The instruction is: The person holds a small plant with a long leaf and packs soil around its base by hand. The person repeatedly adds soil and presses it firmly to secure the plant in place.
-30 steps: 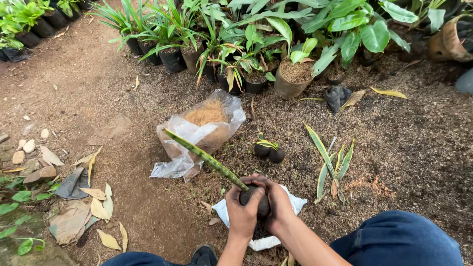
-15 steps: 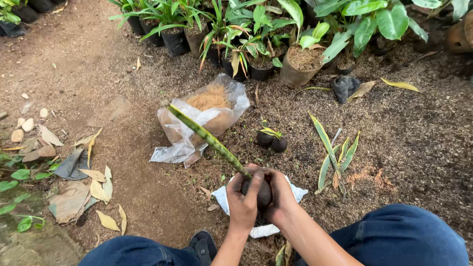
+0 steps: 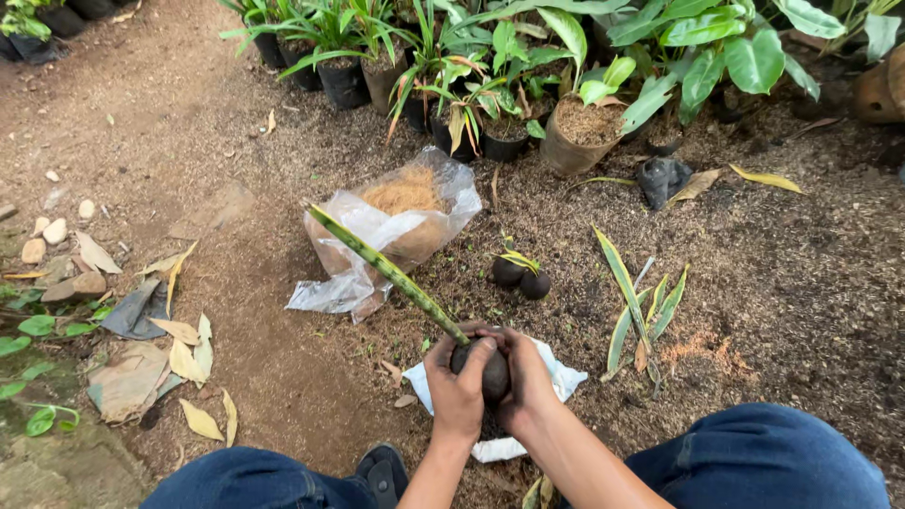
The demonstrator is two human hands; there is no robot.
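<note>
Low centre of frame: your left hand (image 3: 459, 386) and right hand (image 3: 524, 379) are both closed tight around the small dark soil ball (image 3: 493, 370). Its striped leaf (image 3: 388, 274) slants to upper left. Since a second ago the ball has shifted slightly; the grip is unchanged. Plastic bag of husk (image 3: 405, 215) lies behind.

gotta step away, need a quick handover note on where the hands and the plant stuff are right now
Left hand and right hand: both wrapped around a small black nursery bag with one long striped leaf cutting standing in it, tilted left.
Beneath: white plastic sheet.
Clear bag of brown potting mix: open, behind.
Done: two small filled bags sit on the soil.
Left: loose striped leaf cuttings lying on the ground to the right.
</note>
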